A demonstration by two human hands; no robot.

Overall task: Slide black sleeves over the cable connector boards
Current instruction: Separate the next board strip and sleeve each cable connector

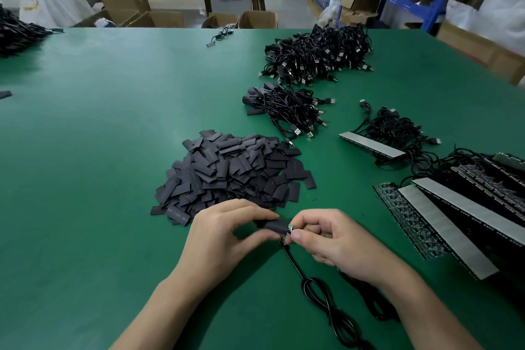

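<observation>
My left hand (224, 233) pinches a black sleeve (274, 226) between thumb and fingers just above the green table (99, 165). Touching it on the right, my right hand (332, 239) pinches the small connector board (289, 229), whose end sits at the sleeve's mouth. The board's black cable (315, 290) runs down from it in loops toward me. Beyond my hands lies a big heap of loose black sleeves (233, 173).
Two piles of black USB cables with sleeved ends (315, 57) (287, 111) lie further back on the right. Strips of boards with cables (372, 143) (454, 221) fill the right side. Another cable heap (17, 34) sits far left; a lone cable (220, 35) lies at the far edge.
</observation>
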